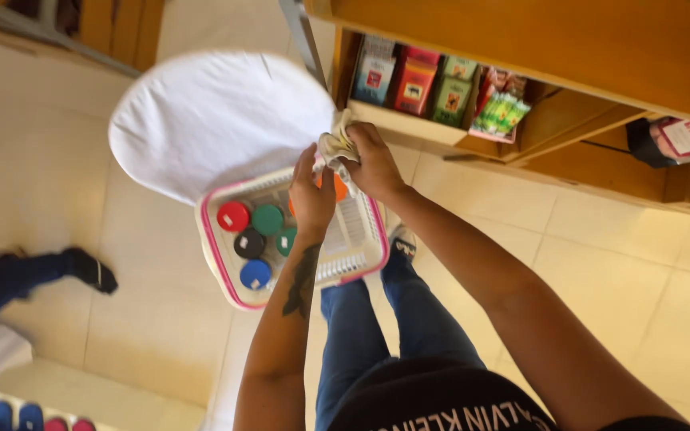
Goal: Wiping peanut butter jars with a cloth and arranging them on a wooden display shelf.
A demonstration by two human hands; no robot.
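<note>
Both forearms reach forward and meet over the pink-rimmed basket [365,267]. The right hand [373,164] curls its fingers [350,169] tight around a crumpled cloth [334,142], wrist bent inward. The left hand [311,195] lifts its fingers [303,166] pressed together against the cloth's underside. Just below the fingers sit coloured jar lids [253,235] in the basket.

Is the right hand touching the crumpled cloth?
Touching. The head view shows the right hand gripping the crumpled cloth, fingers closed around it above the basket.
</note>
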